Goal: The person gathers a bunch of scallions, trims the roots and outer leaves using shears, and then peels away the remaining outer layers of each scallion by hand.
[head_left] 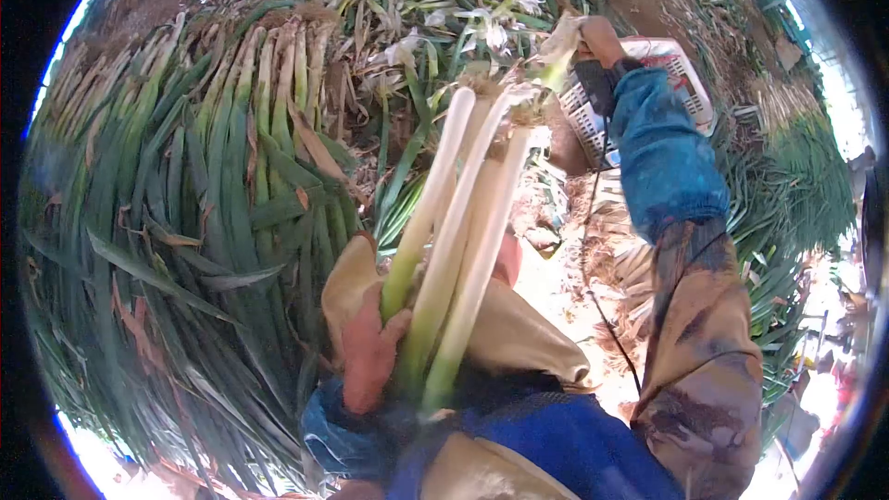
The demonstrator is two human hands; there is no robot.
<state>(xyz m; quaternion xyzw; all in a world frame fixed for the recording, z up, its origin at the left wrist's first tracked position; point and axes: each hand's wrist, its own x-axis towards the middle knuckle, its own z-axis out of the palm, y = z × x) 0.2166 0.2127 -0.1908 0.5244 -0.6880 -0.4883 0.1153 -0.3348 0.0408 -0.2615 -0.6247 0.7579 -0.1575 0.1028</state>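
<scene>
White stalks (482, 255) are held nearer the body than the basket (582, 118), left hand's (370, 352) grip wrapped snug; pale peel (559, 44) seems pinched in the right hand (604, 42). Mostly stripped, tbh, but loads of leafy stalks (222, 148) left of the basket look unpeeled.

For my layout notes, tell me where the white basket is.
In the head view, the white basket sits at upper right, near the right hand and partly hidden behind the blue sleeve.
</scene>
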